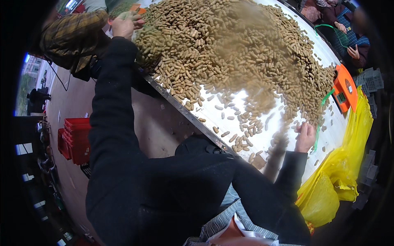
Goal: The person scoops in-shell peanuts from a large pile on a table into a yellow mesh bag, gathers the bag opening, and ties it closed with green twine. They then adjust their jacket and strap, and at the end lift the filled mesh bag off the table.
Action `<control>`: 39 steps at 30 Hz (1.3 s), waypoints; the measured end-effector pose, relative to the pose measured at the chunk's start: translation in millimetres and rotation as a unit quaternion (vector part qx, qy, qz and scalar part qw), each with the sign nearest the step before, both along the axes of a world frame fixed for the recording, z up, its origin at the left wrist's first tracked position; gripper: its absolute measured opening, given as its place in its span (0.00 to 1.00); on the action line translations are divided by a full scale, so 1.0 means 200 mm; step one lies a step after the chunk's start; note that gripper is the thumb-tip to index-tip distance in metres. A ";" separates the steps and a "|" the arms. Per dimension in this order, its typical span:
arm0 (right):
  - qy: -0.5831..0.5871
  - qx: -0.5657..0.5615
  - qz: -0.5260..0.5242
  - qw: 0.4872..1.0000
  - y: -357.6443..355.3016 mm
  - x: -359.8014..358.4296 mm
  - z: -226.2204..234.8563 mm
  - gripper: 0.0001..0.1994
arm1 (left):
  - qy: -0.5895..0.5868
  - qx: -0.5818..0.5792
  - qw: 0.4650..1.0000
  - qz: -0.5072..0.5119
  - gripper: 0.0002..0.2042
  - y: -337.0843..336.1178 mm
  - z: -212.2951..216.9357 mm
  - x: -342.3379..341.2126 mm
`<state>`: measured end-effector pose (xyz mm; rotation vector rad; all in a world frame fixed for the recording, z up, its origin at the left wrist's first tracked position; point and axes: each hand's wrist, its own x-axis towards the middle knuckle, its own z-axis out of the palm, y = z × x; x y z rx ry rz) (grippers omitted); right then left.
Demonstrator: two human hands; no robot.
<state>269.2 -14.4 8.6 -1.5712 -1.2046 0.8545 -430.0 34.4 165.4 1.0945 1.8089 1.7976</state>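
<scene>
White worktop (283,16) carries a large peanut heap (230,53), filling the view from 11 to 2 o'clock. Yellow bag (328,188) hangs at 4 o'clock. Left hand (123,25), at 11 o'clock, rests on the heap's edge; grip cannot be told. Right hand (305,136), at 3 o'clock, fingers curled among loose peanuts. Step judged: raking nuts. Next move calls for a sweep.
</scene>
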 end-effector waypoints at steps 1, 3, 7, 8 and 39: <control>-0.001 0.016 -0.001 1.000 0.00 0.01 -0.02 0.08 | 0.021 -0.019 0.999 0.031 0.14 0.02 -0.06 -0.13; -0.019 0.006 -0.007 1.000 -0.02 0.04 -0.04 0.08 | -0.077 -0.051 0.996 -0.001 0.18 0.03 -0.20 -0.41; -0.139 0.001 -0.041 0.990 -0.06 0.09 -0.13 0.10 | -0.239 -0.145 0.959 -0.055 0.18 0.02 -0.54 -0.84; -0.210 -0.019 -0.050 0.976 -0.08 0.12 -0.16 0.10 | -0.159 -0.204 0.966 -0.001 0.20 0.04 -0.62 -0.87; -0.218 0.242 0.258 0.910 -0.23 -0.61 0.08 0.04 | -0.350 -0.290 0.786 -0.420 0.30 -0.52 -0.67 1.62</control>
